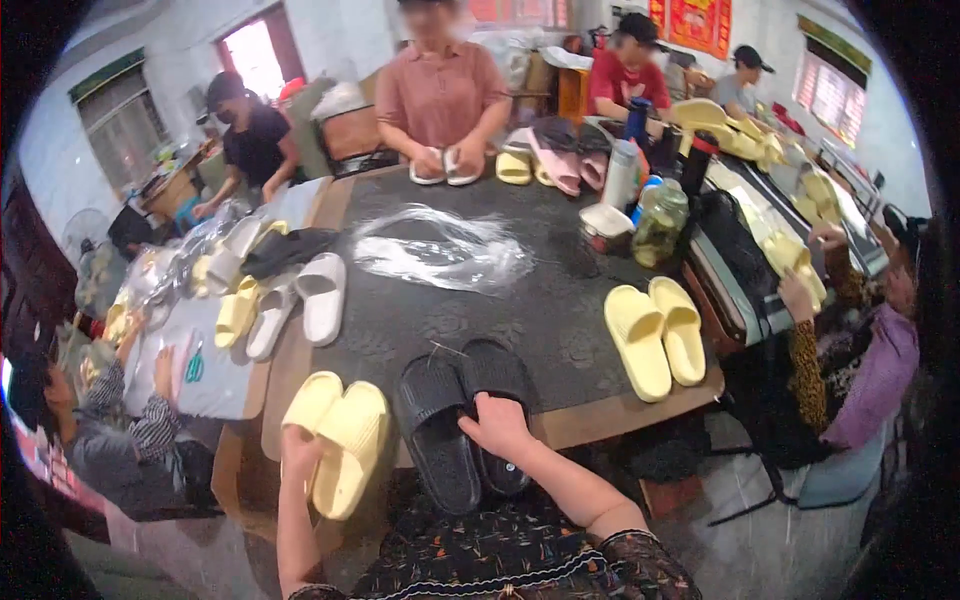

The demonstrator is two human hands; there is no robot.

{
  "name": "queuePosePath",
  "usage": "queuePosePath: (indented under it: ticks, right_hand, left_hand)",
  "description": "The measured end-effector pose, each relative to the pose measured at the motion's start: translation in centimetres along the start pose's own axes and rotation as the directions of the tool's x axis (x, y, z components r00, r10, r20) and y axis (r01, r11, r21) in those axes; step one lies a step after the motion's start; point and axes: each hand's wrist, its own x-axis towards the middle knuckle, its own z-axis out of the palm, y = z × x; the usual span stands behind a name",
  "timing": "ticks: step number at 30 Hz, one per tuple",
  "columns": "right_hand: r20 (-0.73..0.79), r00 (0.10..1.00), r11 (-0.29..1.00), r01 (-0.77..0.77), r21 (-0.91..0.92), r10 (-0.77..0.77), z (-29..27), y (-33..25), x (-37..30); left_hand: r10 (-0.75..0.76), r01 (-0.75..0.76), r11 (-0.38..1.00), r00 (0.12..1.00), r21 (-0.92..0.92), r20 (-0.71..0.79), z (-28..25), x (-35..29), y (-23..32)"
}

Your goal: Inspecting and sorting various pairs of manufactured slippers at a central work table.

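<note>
At the near edge of the table, my left hand [300, 455] is closed on a pair of pale yellow slippers [350, 440], its fingers partly hidden by them. Just to the right is a pair of black slippers [440, 465], side by side with their toes pointing away from me. My right hand [498, 430] grips the strap of the right black slipper, thumb on top and fingers tucked out of sight. A thin loose strand [448, 349] shows above the black straps. Another yellow pair [655, 340] rests near the right front corner.
Clear plastic bags [440, 250] lie mid-table. Pale grey slippers [320, 298] are at the left, near green scissors [194, 365]. A glass jar [661, 225], a bottle [619, 172] and a tub [606, 228] stand at the right back. Across the table a person [442, 95] holds white slippers; others work around.
</note>
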Motion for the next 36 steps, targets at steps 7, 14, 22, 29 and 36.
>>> queuePosePath:
  ticks: [7, 14, 22, 29, 36]
  right_hand:
    - [-0.332, 0.938, 0.98, -0.148, -0.129, 0.098, -8.1, 4.9, -1.0]
    - [-0.515, 0.827, 0.823, -0.445, -0.353, 0.226, -19.4, 13.3, 1.3]
    - [-0.513, 0.753, 0.661, -0.634, -0.401, 0.411, -24.7, 21.9, 0.6]
    - [-0.741, 0.668, 0.891, -0.288, -0.351, -0.076, -18.4, 9.0, 2.5]
    - [-0.195, 0.981, 0.974, -0.027, -0.225, -0.018, -7.7, 2.5, 9.0]
  left_hand:
    - [0.035, -0.105, 0.948, 0.973, 0.3, 0.23, 5.9, -1.7, 4.0]
    - [0.171, -0.165, 0.985, 0.925, -0.048, 0.341, 14.1, -0.9, 7.9]
    - [0.29, -0.19, 0.941, 0.878, -0.279, 0.38, 17.7, -1.2, 8.5]
    - [0.314, -0.206, 0.937, 0.849, -0.281, 0.426, 11.8, 0.0, 10.7]
    - [0.512, -0.549, 0.835, 0.795, 0.027, 0.325, 14.2, 4.6, 16.9]
